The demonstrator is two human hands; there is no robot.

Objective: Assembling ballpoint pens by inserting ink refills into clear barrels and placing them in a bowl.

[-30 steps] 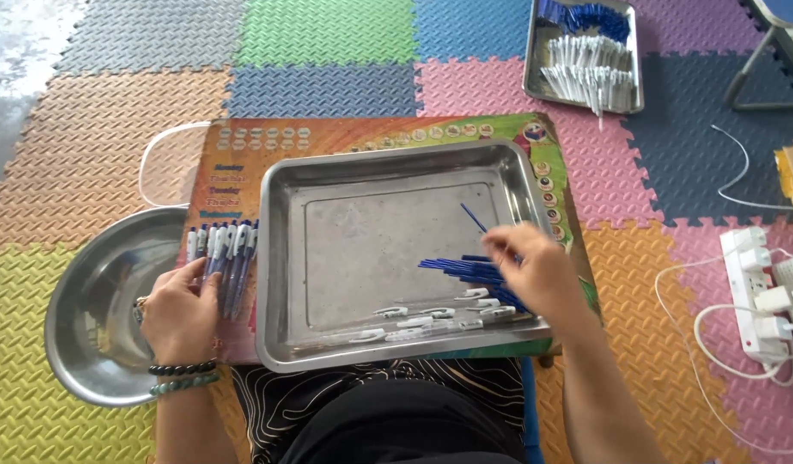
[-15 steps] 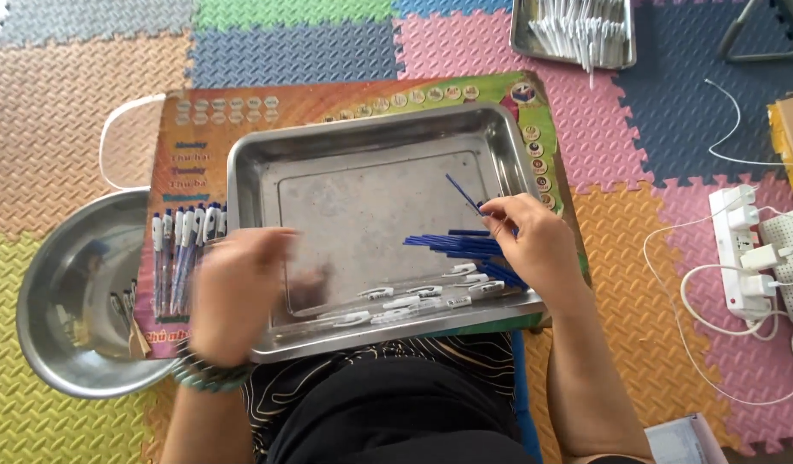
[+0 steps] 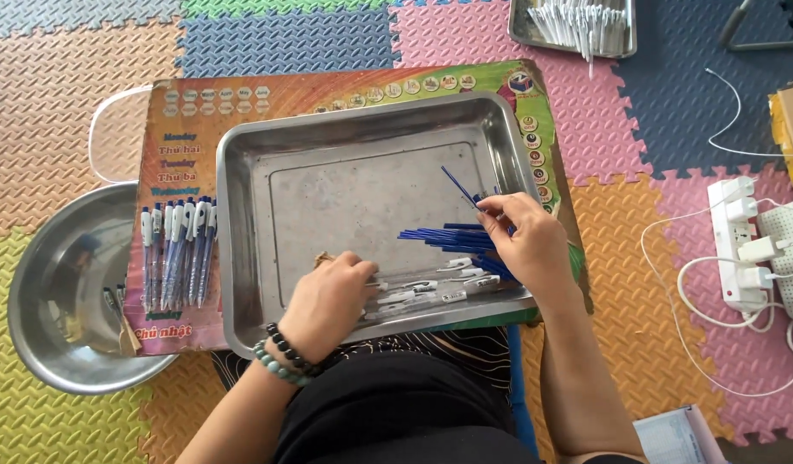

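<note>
A rectangular steel tray (image 3: pixel 345 137) lies on a colourful board across my lap. My left hand (image 3: pixel 328 301), with bead bracelets on the wrist, rests in the tray's near edge on several white pen barrels (image 3: pixel 431 288). My right hand (image 3: pixel 525 245) pinches a thin blue refill (image 3: pixel 458 186) that sticks up and to the left, above a bunch of blue refills (image 3: pixel 439 238) lying in the tray. A row of assembled blue and white pens (image 3: pixel 177 249) lies on the board to the left of the tray.
A round steel bowl (image 3: pixel 53 292) sits on the foam mat at the left. A second tray of white pen parts (image 3: pixel 577 26) stands at the top. A white power strip (image 3: pixel 740 249) with plugs and cables lies at the right.
My left hand has moved from the row of pens on the board into the tray, onto the white barrels. My right hand has stayed by the blue refills.
</note>
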